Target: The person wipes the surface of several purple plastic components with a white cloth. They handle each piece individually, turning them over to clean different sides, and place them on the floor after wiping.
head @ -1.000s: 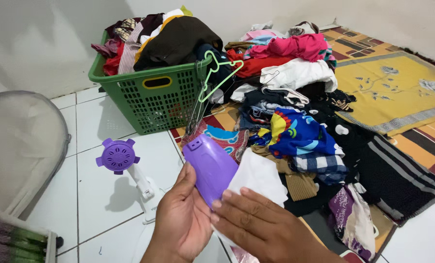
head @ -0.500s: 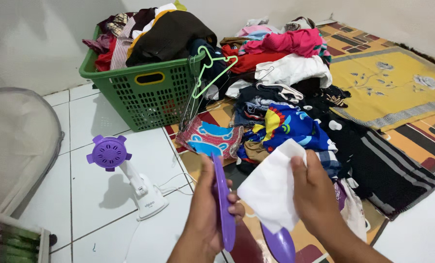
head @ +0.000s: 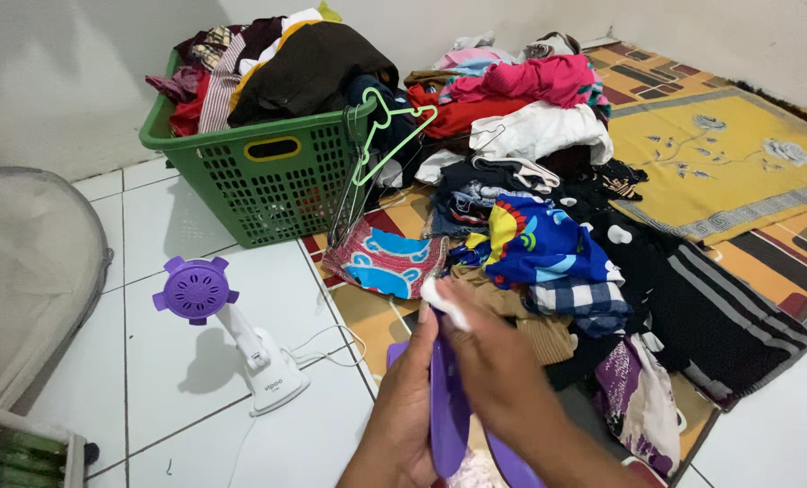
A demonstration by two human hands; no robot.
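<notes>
Smooth glossy purple plastic blade point(head: 447, 416), soft white cloth point(head: 446, 303), perforated green plastic basket point(head: 268, 194), glossy floor tiles point(head: 164, 226)

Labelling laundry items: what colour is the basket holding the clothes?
Green basket, with a yellow-rimmed handle slot; clearest in the head view, the only one.

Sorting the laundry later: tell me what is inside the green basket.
The green basket is heaped above its rim with clothes: a dark brown garment on top, striped and red pieces at the left. A green hanger hangs at its right corner. Anything lower down is covered.
</notes>
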